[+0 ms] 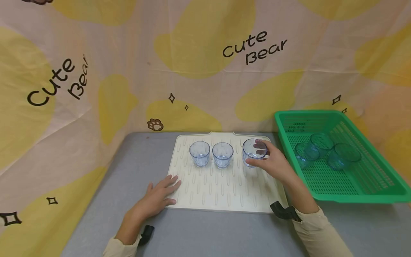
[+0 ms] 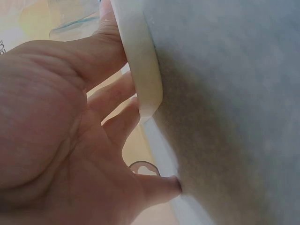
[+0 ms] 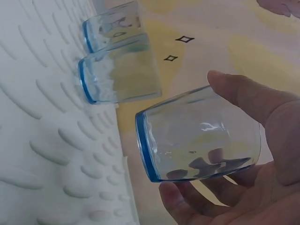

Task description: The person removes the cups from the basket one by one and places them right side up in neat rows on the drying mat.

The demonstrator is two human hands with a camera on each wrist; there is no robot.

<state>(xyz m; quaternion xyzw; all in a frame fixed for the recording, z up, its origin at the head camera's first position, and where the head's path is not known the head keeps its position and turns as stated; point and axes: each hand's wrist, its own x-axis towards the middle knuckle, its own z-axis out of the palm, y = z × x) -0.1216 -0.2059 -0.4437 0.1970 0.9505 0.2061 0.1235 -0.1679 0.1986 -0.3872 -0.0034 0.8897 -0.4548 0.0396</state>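
Observation:
In the head view my right hand (image 1: pixel 273 162) grips a clear bluish glass cup (image 1: pixel 249 151) by its side, thumb in front and fingers behind. The right wrist view shows this cup (image 3: pixel 197 136) upright, its thick blue base just off the ridged white mat. To its left two matching cups, a nearer one (image 1: pixel 222 155) and a farther one (image 1: pixel 199 154), stand upright side by side on the mat (image 1: pixel 208 192). My left hand (image 1: pixel 156 196) rests at the mat's left front corner with fingers spread, touching the mat's edge (image 2: pixel 145 70) in the left wrist view.
A green plastic basket (image 1: pixel 359 198) stands right of the mat, close to my right forearm. Inside it lie three more glass cups, one of them (image 1: pixel 343 157) toward the right. A patterned cloth (image 1: pixel 199 64) hangs behind the grey table (image 1: pixel 205 232).

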